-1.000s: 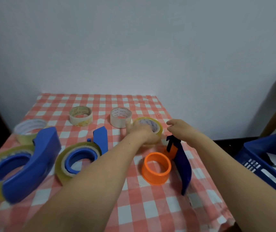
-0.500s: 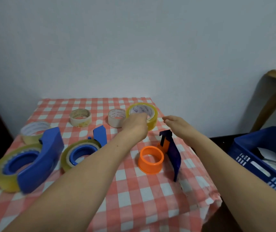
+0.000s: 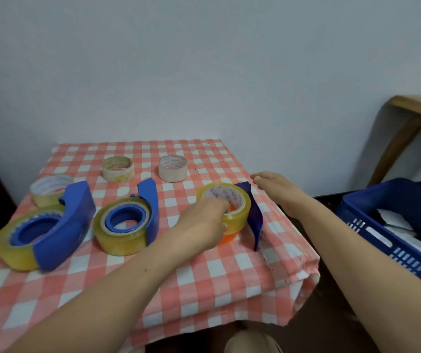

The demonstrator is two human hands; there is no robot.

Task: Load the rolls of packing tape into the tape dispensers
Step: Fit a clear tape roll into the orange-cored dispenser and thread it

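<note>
Currently nearest: bench (image 3: 204,276), under a red-and-white checked cloth folded over its front and right edges.
Far-left unit: first blue dispenser (image 3: 61,225), lying flat near the left edge, with a yellowish roll round its hub.
Centre-left unit: second blue dispenser (image 3: 150,207), lying flat just beside the first and loaded the same way.
Left hand (image 3: 201,222): reaches across the bench. The grip is closed on the near rim of the tape roll (image 3: 237,212), fingertips inside the core.
Tape roll position: tilted over the orange hub (image 3: 227,238). Orange shows inside the core and below the roll's lower edge; full seating cannot be confirmed.
Receiving unit: dark blue dispenser (image 3: 255,220), whose body stands on edge against the right side of the roll.
Right hand (image 3: 273,184): just beyond the top of the dark blue dispenser. The grip is slack, fingers loosely bent, holding nothing.
Right of bench: blue crate (image 3: 395,200) with white contents.
Spare stock, left: clear loose roll (image 3: 49,192), partly behind the first blue dispenser.
Spare stock, rear: left white roll (image 3: 118,169) and right white roll (image 3: 172,168), apart from each other.
Background: pale wall (image 3: 204,72) and, at the far right, a wooden frame (image 3: 408,123).
</note>
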